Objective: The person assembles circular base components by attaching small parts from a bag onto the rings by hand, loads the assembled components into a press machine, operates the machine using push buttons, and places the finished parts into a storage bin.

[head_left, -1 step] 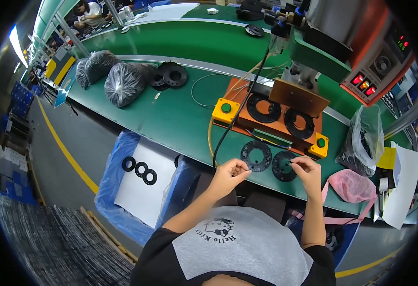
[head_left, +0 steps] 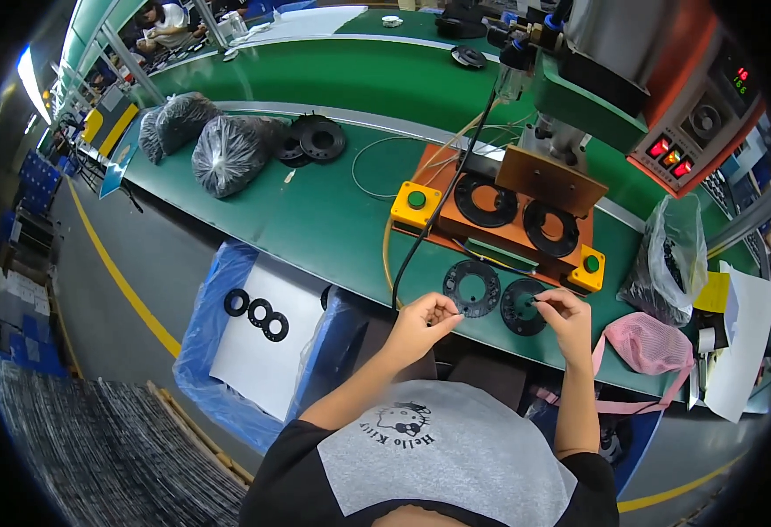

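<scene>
My left hand (head_left: 426,327) is closed in a pinch at the near left edge of a black ring (head_left: 488,279) that lies flat on the green table. What its fingertips hold, if anything, is too small to make out. A second black ring (head_left: 521,321) lies just right of the first. Over its right side, my right hand (head_left: 568,318) pinches thumb and fingers together, on something small and dark that I cannot identify. Beyond the hands, two more black rings, a left one (head_left: 467,204) and a right one (head_left: 536,237), rest on the orange press fixture (head_left: 513,239).
Yellow boxes with green buttons, left (head_left: 407,213) and right (head_left: 586,279), flank the fixture. The press head (head_left: 592,97) overhangs it. Filled plastic bags (head_left: 223,158) stand far left, another bag (head_left: 662,281) right, beside a pink pouch (head_left: 647,342). A blue-lined bin (head_left: 205,338) holds rings.
</scene>
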A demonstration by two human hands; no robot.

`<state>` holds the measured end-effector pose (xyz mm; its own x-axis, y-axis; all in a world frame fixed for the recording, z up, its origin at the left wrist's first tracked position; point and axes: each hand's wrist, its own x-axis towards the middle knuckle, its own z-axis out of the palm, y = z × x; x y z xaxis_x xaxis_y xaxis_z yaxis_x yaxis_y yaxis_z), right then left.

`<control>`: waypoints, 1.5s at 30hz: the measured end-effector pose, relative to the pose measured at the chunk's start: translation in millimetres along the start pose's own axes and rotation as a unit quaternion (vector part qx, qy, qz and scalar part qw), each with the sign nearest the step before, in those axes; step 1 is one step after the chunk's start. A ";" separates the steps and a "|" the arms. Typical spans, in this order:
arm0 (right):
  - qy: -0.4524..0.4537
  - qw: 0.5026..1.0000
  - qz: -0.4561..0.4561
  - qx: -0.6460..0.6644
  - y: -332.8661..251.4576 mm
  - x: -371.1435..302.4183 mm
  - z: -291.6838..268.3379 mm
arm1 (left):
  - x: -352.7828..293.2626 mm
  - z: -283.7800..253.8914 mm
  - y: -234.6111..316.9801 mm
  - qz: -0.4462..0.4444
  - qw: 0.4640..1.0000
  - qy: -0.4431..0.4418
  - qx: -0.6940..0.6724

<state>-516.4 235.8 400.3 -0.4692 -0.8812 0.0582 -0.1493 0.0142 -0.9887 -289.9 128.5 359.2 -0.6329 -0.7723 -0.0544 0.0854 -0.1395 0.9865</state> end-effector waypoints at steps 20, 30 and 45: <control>-0.021 1.000 0.000 -0.006 6.9 5.7 0.2 | -1.0 -4.9 -7.2 -0.011 1.000 -0.022 0.002; -0.021 1.000 0.014 0.006 9.2 9.4 0.1 | 0.9 -3.8 -2.6 0.007 1.000 -0.013 0.001; -0.069 0.991 -0.041 -0.103 6.1 34.5 -2.0 | -3.0 6.6 2.1 0.067 0.986 0.050 0.143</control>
<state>-535.3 206.4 396.5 -0.3262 -0.9395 0.1046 -0.3628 0.0222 -0.9316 -292.9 134.7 362.4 -0.5512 -0.8308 0.0776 -0.0664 0.1364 0.9884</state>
